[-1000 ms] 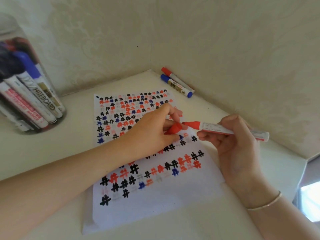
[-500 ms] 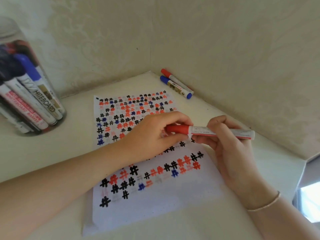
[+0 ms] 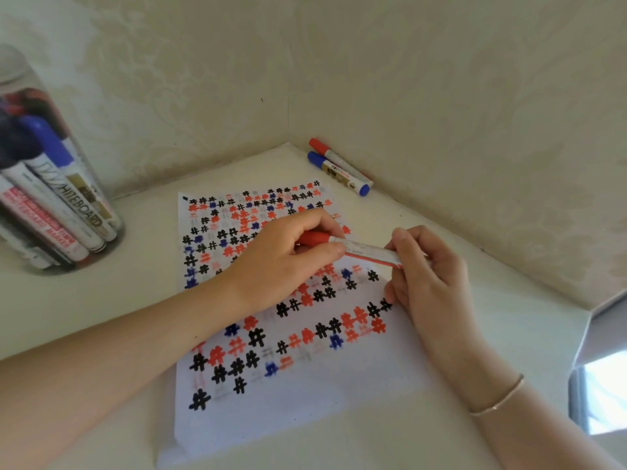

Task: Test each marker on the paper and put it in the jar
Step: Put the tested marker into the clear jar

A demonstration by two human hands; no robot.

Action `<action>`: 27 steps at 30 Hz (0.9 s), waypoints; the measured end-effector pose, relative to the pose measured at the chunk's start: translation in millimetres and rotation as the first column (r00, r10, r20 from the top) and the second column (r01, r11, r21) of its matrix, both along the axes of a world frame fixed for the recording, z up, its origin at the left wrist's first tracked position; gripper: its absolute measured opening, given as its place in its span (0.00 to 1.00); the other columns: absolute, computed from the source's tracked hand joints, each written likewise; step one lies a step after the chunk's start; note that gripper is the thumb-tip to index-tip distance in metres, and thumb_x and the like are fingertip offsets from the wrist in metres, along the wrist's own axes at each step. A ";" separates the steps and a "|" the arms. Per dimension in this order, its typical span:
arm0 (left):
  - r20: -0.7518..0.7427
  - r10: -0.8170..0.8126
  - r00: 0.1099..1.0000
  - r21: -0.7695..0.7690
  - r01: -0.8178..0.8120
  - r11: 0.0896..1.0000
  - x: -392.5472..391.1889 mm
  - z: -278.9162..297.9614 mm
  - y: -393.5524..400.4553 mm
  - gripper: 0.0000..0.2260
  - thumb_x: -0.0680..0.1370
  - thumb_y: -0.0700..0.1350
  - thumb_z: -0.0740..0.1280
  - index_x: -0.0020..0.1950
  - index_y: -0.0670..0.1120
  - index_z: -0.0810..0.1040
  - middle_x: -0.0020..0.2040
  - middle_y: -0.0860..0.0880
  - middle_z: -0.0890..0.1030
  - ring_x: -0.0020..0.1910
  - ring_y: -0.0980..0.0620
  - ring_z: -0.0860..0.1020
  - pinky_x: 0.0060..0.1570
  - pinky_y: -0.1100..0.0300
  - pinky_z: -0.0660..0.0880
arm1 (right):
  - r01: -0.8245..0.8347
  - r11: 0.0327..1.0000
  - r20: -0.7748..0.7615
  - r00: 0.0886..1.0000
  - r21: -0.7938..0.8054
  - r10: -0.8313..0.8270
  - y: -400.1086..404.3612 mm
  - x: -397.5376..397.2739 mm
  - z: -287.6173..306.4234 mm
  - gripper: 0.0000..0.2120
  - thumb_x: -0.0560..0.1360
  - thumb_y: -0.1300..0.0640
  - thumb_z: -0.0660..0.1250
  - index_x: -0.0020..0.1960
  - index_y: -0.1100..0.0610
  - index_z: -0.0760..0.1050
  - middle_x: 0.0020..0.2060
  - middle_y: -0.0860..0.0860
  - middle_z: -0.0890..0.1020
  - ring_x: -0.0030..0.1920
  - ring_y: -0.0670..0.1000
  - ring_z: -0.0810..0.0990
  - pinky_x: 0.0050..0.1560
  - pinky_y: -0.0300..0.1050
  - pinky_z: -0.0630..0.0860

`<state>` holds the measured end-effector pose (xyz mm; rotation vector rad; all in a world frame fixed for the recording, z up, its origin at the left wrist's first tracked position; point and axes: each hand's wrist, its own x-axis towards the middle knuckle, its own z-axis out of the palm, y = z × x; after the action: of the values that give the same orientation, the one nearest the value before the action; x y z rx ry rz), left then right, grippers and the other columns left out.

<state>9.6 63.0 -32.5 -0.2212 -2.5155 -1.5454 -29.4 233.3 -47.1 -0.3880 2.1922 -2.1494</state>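
A red marker [image 3: 366, 251] is held level above the paper [image 3: 305, 385], which is covered in black, red and blue hash marks. My left hand [image 3: 285, 259] grips its red cap end, the cap seated against the barrel. My right hand [image 3: 431, 276] grips the barrel's other end. A clear jar [image 3: 40, 184] with several markers inside stands at the far left. Two more markers, one red [image 3: 325, 151] and one blue [image 3: 339, 173], lie by the wall corner.
The white tabletop [image 3: 101, 293] sits in a corner of cream walls. Its right edge drops off near a bright gap [image 3: 604, 395]. A thin bracelet [image 3: 498, 398] is on my right wrist.
The red cap, held apart from the marker tip a second ago, has been pushed onto the marker. Both hands have closed in together over the paper.
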 end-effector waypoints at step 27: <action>-0.388 0.253 0.886 0.245 -0.166 0.955 -8.4 86.7 -50.8 0.10 0.72 0.35 0.65 0.49 0.46 0.71 0.43 0.49 0.74 0.39 0.53 0.74 0.37 0.62 0.74 | -0.234 0.923 -0.263 0.911 0.305 0.318 -53.5 -17.1 98.4 0.12 0.81 0.55 0.59 0.45 0.59 0.77 0.29 0.52 0.77 0.27 0.45 0.75 0.34 0.43 0.74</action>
<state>1.2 12.2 54.2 -0.2119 -1.9669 -1.4736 -46.5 179.8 51.3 -1.0098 2.3607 -1.7096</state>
